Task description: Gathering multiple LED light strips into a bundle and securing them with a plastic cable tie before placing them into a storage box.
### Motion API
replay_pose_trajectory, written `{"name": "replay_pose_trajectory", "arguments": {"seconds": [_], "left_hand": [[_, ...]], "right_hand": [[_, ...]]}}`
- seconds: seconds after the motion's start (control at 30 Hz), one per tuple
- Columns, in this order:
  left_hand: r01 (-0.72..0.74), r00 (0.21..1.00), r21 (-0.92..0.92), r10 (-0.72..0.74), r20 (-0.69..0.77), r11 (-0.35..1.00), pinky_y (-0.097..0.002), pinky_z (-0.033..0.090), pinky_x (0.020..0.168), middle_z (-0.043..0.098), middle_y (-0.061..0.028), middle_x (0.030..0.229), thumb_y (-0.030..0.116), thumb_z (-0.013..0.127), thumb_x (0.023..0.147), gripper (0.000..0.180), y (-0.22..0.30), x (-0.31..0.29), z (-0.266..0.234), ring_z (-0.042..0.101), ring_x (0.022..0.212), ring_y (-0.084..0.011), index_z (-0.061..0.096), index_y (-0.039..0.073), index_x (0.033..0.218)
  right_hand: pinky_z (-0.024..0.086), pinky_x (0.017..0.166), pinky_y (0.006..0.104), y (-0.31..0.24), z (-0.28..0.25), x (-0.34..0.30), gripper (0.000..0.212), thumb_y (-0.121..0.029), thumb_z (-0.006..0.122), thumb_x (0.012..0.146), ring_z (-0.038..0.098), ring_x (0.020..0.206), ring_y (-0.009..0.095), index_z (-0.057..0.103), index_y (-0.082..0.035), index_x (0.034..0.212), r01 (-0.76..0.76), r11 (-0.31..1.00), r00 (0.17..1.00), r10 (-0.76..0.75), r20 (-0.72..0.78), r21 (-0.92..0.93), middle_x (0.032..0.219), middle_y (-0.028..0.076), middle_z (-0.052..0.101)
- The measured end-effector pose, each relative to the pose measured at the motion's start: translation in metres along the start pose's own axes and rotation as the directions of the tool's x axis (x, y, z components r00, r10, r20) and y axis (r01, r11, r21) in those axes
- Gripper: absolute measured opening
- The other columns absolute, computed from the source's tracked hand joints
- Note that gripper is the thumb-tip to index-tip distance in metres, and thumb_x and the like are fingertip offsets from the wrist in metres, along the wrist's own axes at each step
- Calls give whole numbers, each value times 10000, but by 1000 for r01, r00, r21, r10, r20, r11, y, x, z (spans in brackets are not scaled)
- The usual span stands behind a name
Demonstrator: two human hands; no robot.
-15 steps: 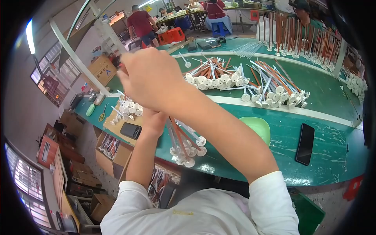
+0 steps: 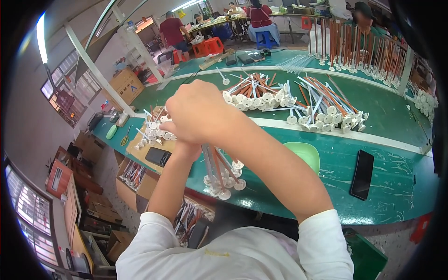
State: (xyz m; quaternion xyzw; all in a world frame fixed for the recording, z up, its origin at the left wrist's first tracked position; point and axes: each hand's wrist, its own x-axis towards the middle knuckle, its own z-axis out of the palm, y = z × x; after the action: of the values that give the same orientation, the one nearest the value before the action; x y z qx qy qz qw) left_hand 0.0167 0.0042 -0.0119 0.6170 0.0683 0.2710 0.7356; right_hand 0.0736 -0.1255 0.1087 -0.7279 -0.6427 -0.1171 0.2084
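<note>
Right forearm [image 2: 270,151] slanting leftward over the green table [image 2: 392,205], the left forearm [image 2: 169,184] steeper.
The right hand [image 2: 198,111] arches knuckles-up above the mostly hidden left hand [image 2: 187,150]; its fingers curl inward, but one cannot tell whether either hand's fingers pinch anything. The stick bundle [image 2: 215,165] extends just beside the left hand, its white discs [image 2: 225,193] toward the person.

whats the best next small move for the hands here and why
Probably ease the right hand back while the left hand steadies the brown and pale rods: the right hand largely hides the left, and the rods' white discs hang spread out below.
</note>
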Motion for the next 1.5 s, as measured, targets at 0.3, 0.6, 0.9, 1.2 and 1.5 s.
{"name": "replay_pose_trajectory", "arguments": {"seconds": [0.3, 0.6, 0.9, 1.2, 1.5], "left_hand": [[-114, 969, 5, 110, 223, 993, -258, 519, 641, 607, -28, 677, 164, 571, 942, 211, 47, -9, 7, 628, 670, -129, 664, 0, 848], [-272, 962, 249, 258, 90, 929, -237, 497, 673, 657, -47, 837, 19, 681, 807, 215, 41, -32, 38, 617, 771, -94, 641, -20, 1014], [-58, 996, 173, 46, 74, 983, -381, 351, 1031, 467, -129, 1291, 379, 701, 796, 823, -5, -65, 3, 422, 1252, -203, 304, -25, 1392], [90, 951, -1, -86, 296, 996, -295, 510, 788, 525, -70, 1129, -26, 673, 781, 756, -45, -74, -2, 590, 958, -133, 231, 32, 1393], [307, 790, 102, -313, 527, 946, -291, 513, 696, 584, -59, 899, 20, 597, 869, 510, -43, -77, -22, 616, 768, -142, 335, -2, 1306]], "right_hand": [[487, 871, 434, 17, 63, -52, 566, -158, 712, 721, 594, 1038, 371, 490, -3, 1218, 212, 852, 749, 173, -640, 479, 1072, 208, 619], [532, 674, 451, 2, 153, -49, 814, -102, 709, 695, 650, 756, 413, 270, 0, 1373, 12, 650, 773, 477, -419, 760, 872, 205, 660], [472, 545, 356, -7, 128, -44, 338, -130, 646, 840, 627, 587, 318, 563, -8, 1144, 136, 427, 791, 496, -357, 894, 698, 163, 642], [401, 395, 243, 0, 120, -43, 354, -303, 746, 828, 511, 406, 82, 602, -14, 683, -184, 18, 768, 626, 132, 983, 512, 23, 551], [416, 424, 246, 2, 122, -40, 243, -173, 718, 833, 520, 433, 88, 577, -18, 711, -231, 84, 820, 553, 148, 969, 544, 21, 552]]}}
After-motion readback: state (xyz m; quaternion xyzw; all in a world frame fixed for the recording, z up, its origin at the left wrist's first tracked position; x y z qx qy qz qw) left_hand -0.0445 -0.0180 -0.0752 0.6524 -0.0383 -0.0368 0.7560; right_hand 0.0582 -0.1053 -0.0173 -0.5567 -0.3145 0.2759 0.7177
